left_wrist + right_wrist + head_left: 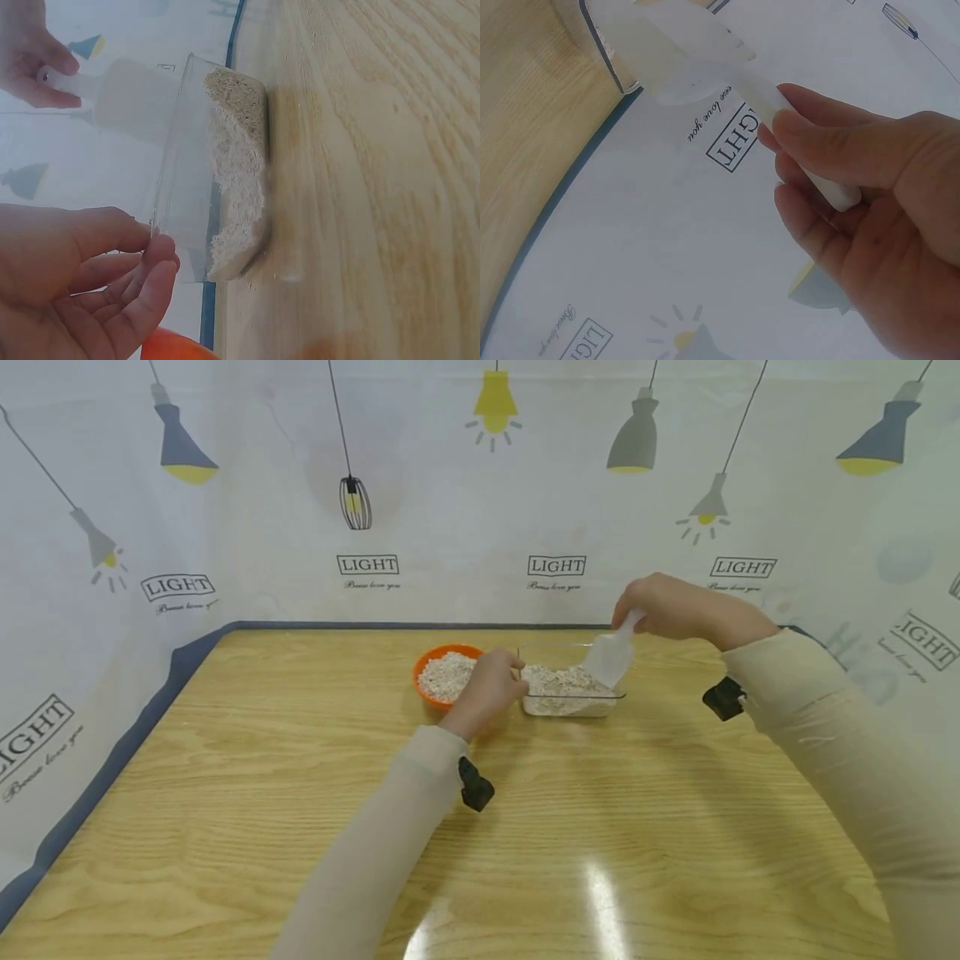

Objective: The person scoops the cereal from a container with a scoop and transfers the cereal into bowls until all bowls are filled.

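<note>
My right hand [663, 606] grips the handle of a white scoop [609, 658]. The scoop's blade tilts down at the right end of a clear rectangular container [617, 697]. Pale flakes, like oats [558, 680], lie inside the container, banked unevenly along its length. In the left wrist view, the thumb and fingers of my left hand [97, 285] pinch the container's rim at its left end. Beside that hand stands an orange bowl [421, 683] filled with similar flakes, partly hidden by the hand. The right wrist view shows the scoop's handle [814, 161] between thumb and fingers.
A wooden table [285, 777] carries both vessels near its back edge. Behind it hangs a white sheet [450, 485] printed with lamps and the word LIGHT. A few loose flakes lie on the table near the container.
</note>
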Demonstrator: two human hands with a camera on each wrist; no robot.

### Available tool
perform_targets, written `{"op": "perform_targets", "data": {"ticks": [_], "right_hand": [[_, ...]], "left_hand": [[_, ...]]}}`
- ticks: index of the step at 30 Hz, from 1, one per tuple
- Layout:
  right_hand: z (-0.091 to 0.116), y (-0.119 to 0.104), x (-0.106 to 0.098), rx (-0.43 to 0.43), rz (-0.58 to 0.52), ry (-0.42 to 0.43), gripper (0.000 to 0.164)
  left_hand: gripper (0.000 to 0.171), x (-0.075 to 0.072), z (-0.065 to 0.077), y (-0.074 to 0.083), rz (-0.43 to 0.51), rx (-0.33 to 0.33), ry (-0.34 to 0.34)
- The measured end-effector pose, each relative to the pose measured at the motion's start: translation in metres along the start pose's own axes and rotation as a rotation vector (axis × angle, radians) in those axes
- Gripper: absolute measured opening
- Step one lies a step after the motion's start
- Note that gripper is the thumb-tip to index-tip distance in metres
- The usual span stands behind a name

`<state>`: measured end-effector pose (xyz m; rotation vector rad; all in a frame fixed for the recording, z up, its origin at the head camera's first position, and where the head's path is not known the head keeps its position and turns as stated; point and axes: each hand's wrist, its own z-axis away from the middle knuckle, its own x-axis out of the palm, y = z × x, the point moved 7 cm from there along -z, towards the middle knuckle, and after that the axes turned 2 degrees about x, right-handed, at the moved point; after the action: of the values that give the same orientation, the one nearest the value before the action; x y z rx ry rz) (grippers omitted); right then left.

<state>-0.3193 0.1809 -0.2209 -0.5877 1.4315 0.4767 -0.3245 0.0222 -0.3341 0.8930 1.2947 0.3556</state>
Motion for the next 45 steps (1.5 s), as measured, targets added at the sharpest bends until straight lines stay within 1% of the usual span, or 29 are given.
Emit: {"op": "perform_targets", "data": {"ticks": [4, 10, 18, 24, 31, 39, 45], "right_hand": [[0.001, -0.001, 0.001, 0.0, -0.018, -0.009, 0.021], [0.004, -0.004, 0.008, 0.007, -0.065, -0.038, 0.02], [0.008, 0.0, 0.02, 0.053, -0.117, -0.057, 0.02], [0.01, 0.005, 0.031, 0.055, -0.146, -0.07, 0.021], [0.011, 0.012, 0.041, 0.092, -0.225, -0.047, 0.021], [0.013, 0.014, 0.055, 0.085, -0.319, -0.025, 0.021], [0.014, 0.014, 0.065, 0.098, -0.347, -0.001, 0.022]], "left_hand": [[0.038, 0.0, 0.0, 0.0, 0.022, 0.002, -0.004], [0.039, 0.0, 0.001, -0.001, 0.048, -0.001, -0.009], [0.039, 0.001, 0.0, 0.0, 0.05, -0.001, -0.009], [0.036, 0.001, -0.002, 0.0, 0.029, 0.01, -0.008], [0.034, 0.002, -0.003, -0.001, 0.027, 0.007, -0.013], [0.036, 0.003, -0.004, -0.002, 0.064, -0.007, -0.029], [0.036, 0.002, -0.003, -0.002, 0.069, -0.008, -0.026]]}}
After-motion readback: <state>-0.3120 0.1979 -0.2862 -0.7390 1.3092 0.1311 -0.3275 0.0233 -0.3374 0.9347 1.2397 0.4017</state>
